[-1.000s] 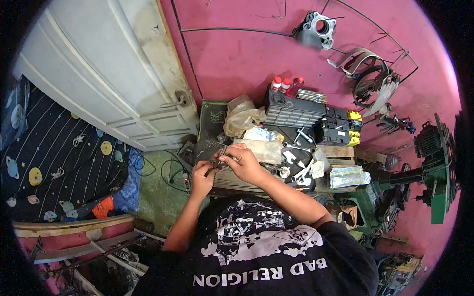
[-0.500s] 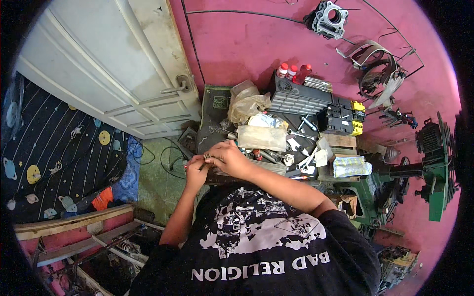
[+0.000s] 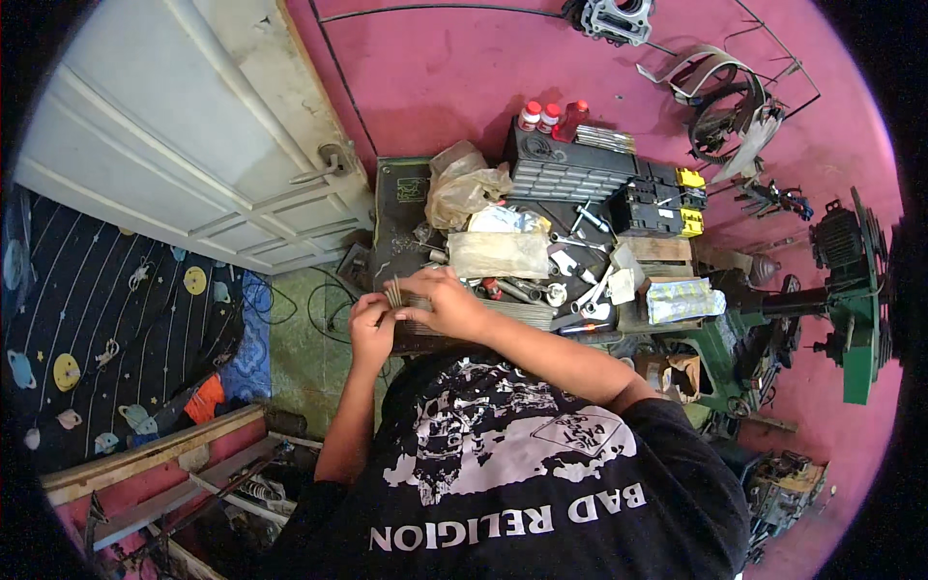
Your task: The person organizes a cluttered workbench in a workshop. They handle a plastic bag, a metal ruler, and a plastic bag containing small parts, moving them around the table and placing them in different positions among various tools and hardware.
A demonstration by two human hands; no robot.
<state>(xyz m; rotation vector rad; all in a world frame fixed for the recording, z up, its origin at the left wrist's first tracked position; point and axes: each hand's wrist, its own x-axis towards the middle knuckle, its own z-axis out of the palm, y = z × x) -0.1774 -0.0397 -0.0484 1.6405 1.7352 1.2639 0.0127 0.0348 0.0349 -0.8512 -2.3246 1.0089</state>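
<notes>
Left hand [image 3: 370,329] and right hand [image 3: 447,302] meet at the near edge of the cluttered table [image 3: 401,208], both pinched on a small bundle of thin metal strips [image 3: 394,288] that stands up between the fingertips, fanned at the top. Left hand closes on the bundle from 7 o'clock, right hand from 3 o'clock, thumb and forefinger clamped. Judgement: to work the strips well, keep the lower end squeezed firmly by one hand while the other separates or aligns single strips; hold it over the table so a dropped strip lands among the tools rather than on the floor. Clear plastic bag [image 3: 498,253] lies just beyond the hands at 1 o'clock; scattered wrenches [image 3: 580,280] at 3 o'clock; dark parts case [image 3: 570,169] farther off at 1 o'clock. Hard to make out: number of strips, their true kind, and whether they are joined at the base; fingers cover the lower end.
</notes>
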